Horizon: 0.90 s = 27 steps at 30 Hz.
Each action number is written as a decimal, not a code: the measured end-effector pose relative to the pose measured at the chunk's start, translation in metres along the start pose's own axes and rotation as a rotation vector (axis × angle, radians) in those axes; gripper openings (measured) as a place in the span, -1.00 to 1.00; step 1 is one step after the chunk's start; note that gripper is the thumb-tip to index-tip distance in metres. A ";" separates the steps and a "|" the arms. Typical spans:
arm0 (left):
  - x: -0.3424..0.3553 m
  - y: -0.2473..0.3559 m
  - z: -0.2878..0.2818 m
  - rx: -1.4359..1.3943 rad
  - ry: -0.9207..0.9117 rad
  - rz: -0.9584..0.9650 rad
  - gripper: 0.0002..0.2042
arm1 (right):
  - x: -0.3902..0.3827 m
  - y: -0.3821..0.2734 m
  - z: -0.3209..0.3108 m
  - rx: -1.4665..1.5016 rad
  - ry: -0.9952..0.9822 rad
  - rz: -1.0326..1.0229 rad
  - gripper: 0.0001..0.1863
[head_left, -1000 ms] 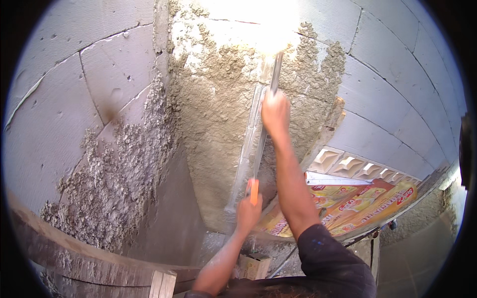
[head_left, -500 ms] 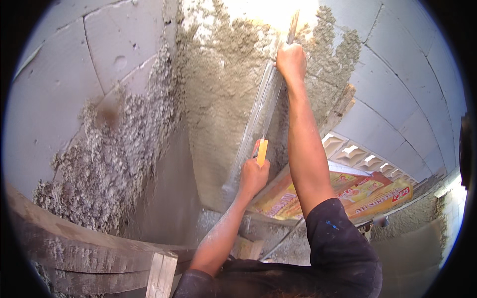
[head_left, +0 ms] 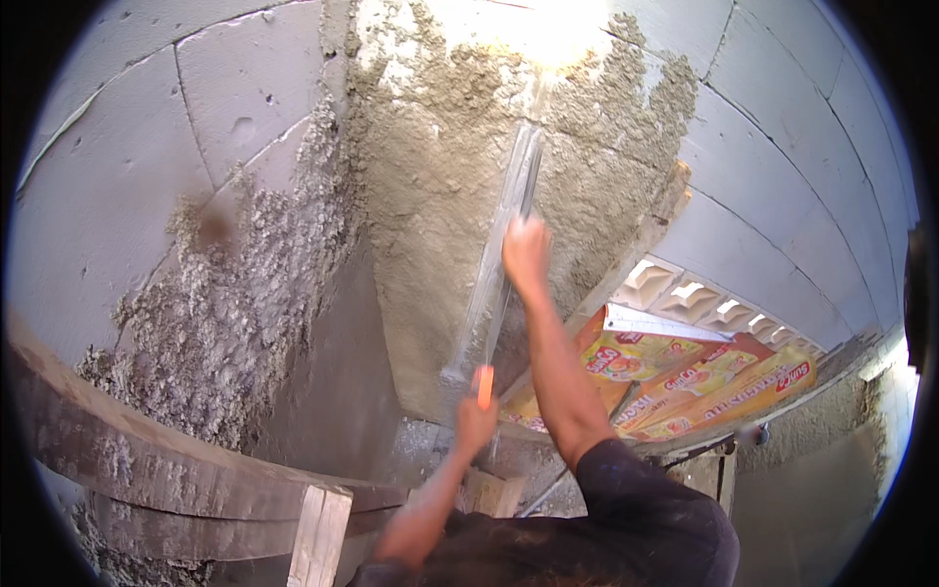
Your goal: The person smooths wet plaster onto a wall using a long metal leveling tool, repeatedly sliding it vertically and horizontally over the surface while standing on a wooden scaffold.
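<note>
A long metal straightedge (head_left: 504, 235) lies against a wall covered in wet grey plaster (head_left: 440, 196). My right hand (head_left: 526, 254) grips the straightedge around its middle, arm stretched upward. Lower down, my left hand (head_left: 475, 419) holds its bottom end, where an orange part (head_left: 484, 386) sticks up above my fingers. The straightedge runs nearly upright, tilted slightly to the right at the top.
Grey block walls (head_left: 127, 166) stand left and right of the plastered strip, with rough mortar splatter (head_left: 225, 303) at the left corner. A wooden plank (head_left: 166, 470) crosses the lower left. Yellow and orange printed bags (head_left: 675, 377) hang over hollow blocks (head_left: 685, 293) on the right.
My right hand has slid down the straightedge from near the top to its middle. The straightedge and my left hand have dropped lower in view.
</note>
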<state>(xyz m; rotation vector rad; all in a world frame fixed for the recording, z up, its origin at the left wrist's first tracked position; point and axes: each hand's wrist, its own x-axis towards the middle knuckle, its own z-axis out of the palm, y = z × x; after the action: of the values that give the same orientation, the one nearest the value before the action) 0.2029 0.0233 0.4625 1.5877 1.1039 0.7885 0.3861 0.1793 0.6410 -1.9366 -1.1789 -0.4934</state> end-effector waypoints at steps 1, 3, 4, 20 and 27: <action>0.017 0.018 -0.006 0.025 0.068 0.132 -0.65 | 0.032 -0.035 -0.034 0.182 -0.026 0.123 -0.66; 0.056 0.077 -0.013 0.008 0.082 0.282 -0.66 | 0.096 -0.070 -0.082 0.193 0.160 0.089 -0.64; 0.066 0.110 -0.020 -0.031 0.042 0.280 -0.66 | 0.127 -0.084 -0.107 0.237 0.045 0.147 -0.62; -0.017 -0.030 0.007 0.060 -0.007 -0.085 -0.63 | -0.033 0.013 0.023 0.048 -0.340 0.310 -0.75; 0.053 0.094 -0.032 -0.073 0.005 0.221 -0.65 | 0.108 -0.088 -0.088 0.099 0.184 -0.008 -0.55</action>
<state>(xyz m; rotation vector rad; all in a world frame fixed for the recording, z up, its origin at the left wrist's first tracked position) 0.2195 0.0765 0.5599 1.6648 0.9021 0.9683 0.3690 0.1912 0.8045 -1.7628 -1.0730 -0.5931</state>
